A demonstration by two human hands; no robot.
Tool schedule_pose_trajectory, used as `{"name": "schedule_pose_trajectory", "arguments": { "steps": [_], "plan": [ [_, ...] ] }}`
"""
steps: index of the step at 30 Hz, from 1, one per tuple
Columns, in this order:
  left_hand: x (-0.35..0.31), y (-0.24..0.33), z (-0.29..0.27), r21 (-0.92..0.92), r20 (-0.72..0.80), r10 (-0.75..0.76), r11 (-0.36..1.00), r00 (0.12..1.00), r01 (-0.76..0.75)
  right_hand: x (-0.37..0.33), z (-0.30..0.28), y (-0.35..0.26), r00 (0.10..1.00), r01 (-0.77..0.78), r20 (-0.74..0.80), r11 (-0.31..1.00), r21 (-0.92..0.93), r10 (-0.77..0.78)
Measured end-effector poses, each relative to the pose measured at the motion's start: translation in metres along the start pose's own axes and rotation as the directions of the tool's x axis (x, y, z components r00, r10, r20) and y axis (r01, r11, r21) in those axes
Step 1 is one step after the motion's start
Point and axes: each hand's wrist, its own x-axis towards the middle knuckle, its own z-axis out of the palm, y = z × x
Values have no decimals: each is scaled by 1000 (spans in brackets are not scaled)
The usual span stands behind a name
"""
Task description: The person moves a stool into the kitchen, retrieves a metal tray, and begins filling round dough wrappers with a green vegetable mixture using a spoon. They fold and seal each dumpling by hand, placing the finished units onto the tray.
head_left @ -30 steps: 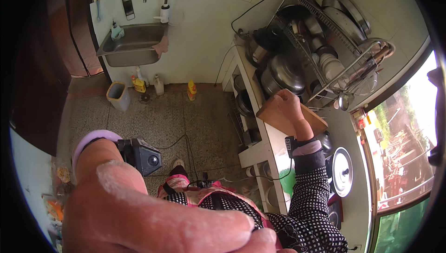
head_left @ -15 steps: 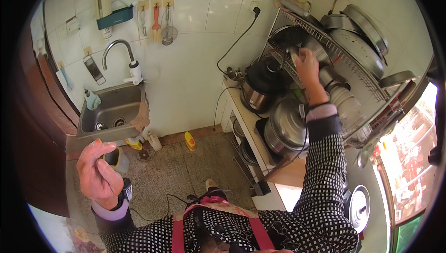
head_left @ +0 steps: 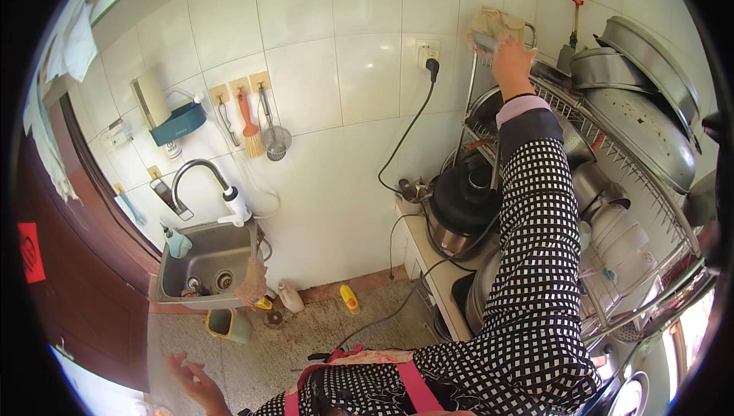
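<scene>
My right hand (head_left: pixel 514 64) reaches up to the top level of the metal dish rack (head_left: pixel 604 121). Its fingers are apart, beside a flat grey object (head_left: pixel 484 41) and a beige cloth (head_left: pixel 497 22); whether they touch either one I cannot tell. Low at the left, my left hand (head_left: pixel 197 387) hangs over the floor with fingers spread and nothing in it. Below my right forearm stands a black-lidded steel cooker (head_left: pixel 462 206). A large lidded pot (head_left: pixel 478 294) is partly hidden behind my sleeve.
Large metal basins (head_left: pixel 650 56) and an upturned pan (head_left: pixel 634 137) lie on the rack's top, bowls (head_left: pixel 619 240) lower down. A black power cord (head_left: pixel 413 129) hangs from the wall socket. At left are a sink (head_left: pixel 206 251), a bin (head_left: pixel 229 326) and bottles on the floor.
My right hand has risen from the rack's lower level to its top. My left hand has dropped and opened out. The view has tilted upward.
</scene>
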Motion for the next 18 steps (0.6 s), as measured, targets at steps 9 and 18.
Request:
{"name": "schedule_pose_trajectory", "arguments": {
  "steps": [9, 18],
  "plan": [
    [11, 7, 34, -3, 20, -46, 999, 999, 46, 15, 7, 10, 999, -19, 25, 999, -48, 20],
    [18, -12, 62, -164, 107, -100, 980, 989, 117, -25, -45, -9, 975, 34, -218, 999, -29, -39]
  ]
}}
